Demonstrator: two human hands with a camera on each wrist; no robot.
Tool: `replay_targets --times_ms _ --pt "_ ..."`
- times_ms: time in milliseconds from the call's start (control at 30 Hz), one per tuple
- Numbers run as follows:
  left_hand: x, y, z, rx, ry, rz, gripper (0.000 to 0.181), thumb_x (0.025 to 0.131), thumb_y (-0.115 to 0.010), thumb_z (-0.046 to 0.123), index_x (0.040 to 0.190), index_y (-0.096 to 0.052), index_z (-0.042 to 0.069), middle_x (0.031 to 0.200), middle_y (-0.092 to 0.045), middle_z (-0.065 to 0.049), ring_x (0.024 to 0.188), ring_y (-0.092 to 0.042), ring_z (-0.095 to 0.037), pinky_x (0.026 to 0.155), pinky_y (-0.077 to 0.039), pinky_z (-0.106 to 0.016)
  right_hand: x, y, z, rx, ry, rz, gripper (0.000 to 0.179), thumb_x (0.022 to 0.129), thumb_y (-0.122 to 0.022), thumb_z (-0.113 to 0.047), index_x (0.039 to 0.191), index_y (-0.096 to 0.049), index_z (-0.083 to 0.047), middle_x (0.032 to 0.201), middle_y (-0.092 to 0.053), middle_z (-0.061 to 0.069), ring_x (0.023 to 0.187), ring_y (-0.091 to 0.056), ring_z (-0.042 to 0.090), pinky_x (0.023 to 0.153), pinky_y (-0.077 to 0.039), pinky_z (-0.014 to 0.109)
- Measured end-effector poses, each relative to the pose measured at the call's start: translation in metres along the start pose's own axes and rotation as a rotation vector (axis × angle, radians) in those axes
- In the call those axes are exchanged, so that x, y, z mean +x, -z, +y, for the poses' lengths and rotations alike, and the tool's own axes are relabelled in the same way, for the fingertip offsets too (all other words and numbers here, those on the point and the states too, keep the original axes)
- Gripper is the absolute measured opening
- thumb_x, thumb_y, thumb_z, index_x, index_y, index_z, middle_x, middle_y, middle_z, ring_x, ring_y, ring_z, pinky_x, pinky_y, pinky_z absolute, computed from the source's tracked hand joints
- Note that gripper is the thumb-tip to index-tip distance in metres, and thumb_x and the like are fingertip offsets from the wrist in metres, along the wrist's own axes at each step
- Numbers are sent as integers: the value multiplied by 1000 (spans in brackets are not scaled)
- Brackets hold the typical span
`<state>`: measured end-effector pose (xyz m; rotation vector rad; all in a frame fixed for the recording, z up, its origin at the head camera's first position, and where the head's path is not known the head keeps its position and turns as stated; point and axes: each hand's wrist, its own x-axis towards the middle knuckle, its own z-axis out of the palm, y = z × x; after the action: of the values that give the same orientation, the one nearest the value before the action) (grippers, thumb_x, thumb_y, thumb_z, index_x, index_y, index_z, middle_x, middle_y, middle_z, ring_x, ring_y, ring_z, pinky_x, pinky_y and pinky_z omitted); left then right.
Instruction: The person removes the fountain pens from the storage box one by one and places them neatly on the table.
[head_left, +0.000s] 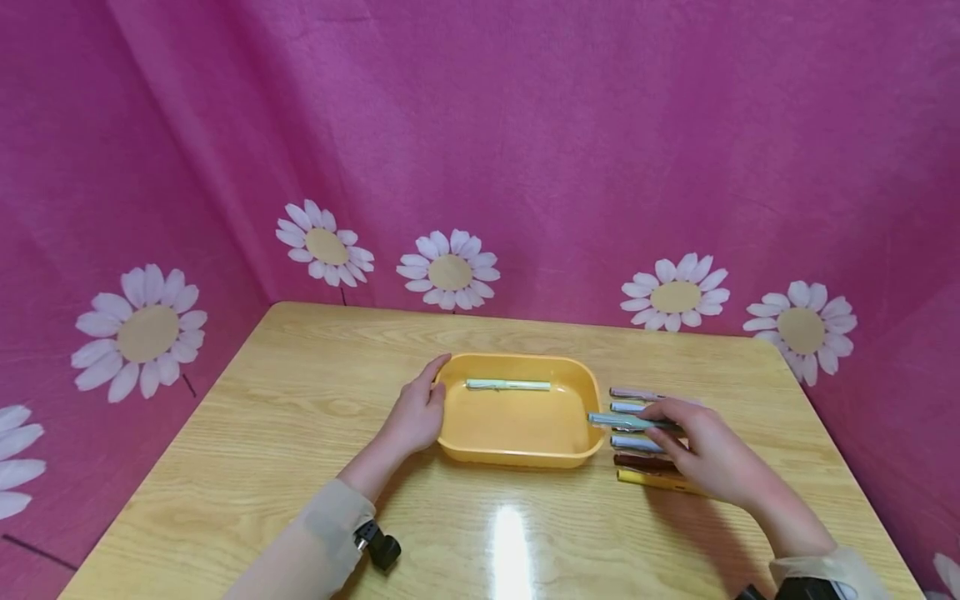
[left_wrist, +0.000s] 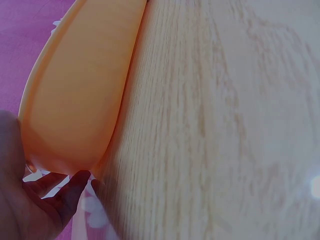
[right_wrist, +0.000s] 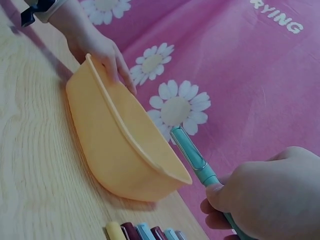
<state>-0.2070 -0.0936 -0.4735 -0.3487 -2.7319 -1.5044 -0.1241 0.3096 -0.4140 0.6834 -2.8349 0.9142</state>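
A yellow plastic tray (head_left: 517,457) stands on the table, and my left hand (head_left: 422,410) grips its left end. A pale green pen (head_left: 508,385) lies lengthwise inside, near the far wall. My right hand (head_left: 708,450) pinches a teal pen (right_wrist: 192,152) with a metal clip. Its capped end points left and reaches over the tray's right rim in the head view; in the right wrist view it appears raised beside the tray, apart from it. Below that hand lies a row of pens, among them a yellow pen (head_left: 652,481) and a dark maroon pen (head_left: 637,461), partly hidden by the fingers.
The wooden table (head_left: 300,400) extends around the tray. Behind it and at both sides hangs a pink cloth (head_left: 525,167) with daisies. The pen row lies close to the tray's right end, with a purple pen (head_left: 633,393) farthest back.
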Motion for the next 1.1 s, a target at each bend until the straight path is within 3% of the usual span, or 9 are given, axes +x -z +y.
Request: replay_targets --times_ms 300,433,667,867,1000,1100 --pt "1 0 0 3 -3 6 51 112 -41 8 163 -40 11 137 -64 -24 104 -69 -30 99 -52 -52 -23 1 7 -29 47 53 17 98 -73 0 109 -73 -13 99 -71 -2 88 -61 5 74 -54 27" --pt "1 1 1 7 3 3 51 112 -41 9 163 -40 10 140 -62 -24 108 -67 -31 102 -51 -53 -34 3 10 -58 30 53 18 97 -74 -1 108 -73 -16 101 -72 -4 90 -61 5 76 -53 27" --pt "2 0 -1 12 -5 6 51 111 -42 9 162 -41 9 139 -63 -23 106 -68 -29 101 -52 -52 -51 -1 19 -9 36 48 24 93 -76 7 107 -71 -13 97 -69 -8 85 -64 5 68 -55 24" --pt "1 -1 -1 5 4 8 51 111 -42 8 162 -41 9 139 -63 -24 106 -68 -29 101 -52 -52 -65 -11 26 -39 81 94 34 87 -79 11 105 -72 -17 98 -68 -12 86 -62 2 72 -51 16" --pt "1 0 -1 -8 6 5 51 111 -41 8 163 -40 9 137 -65 -25 103 -70 -29 98 -54 -52 -70 -20 28 -66 41 65 34 88 -80 8 103 -71 -22 101 -66 -16 91 -61 3 76 -52 18" --pt "1 -1 -1 -11 6 3 51 112 -41 8 163 -40 9 137 -64 -26 103 -70 -29 99 -54 -52 -73 -24 29 -69 -29 -4 31 91 -80 4 102 -71 -24 102 -64 -17 93 -60 3 78 -55 24"
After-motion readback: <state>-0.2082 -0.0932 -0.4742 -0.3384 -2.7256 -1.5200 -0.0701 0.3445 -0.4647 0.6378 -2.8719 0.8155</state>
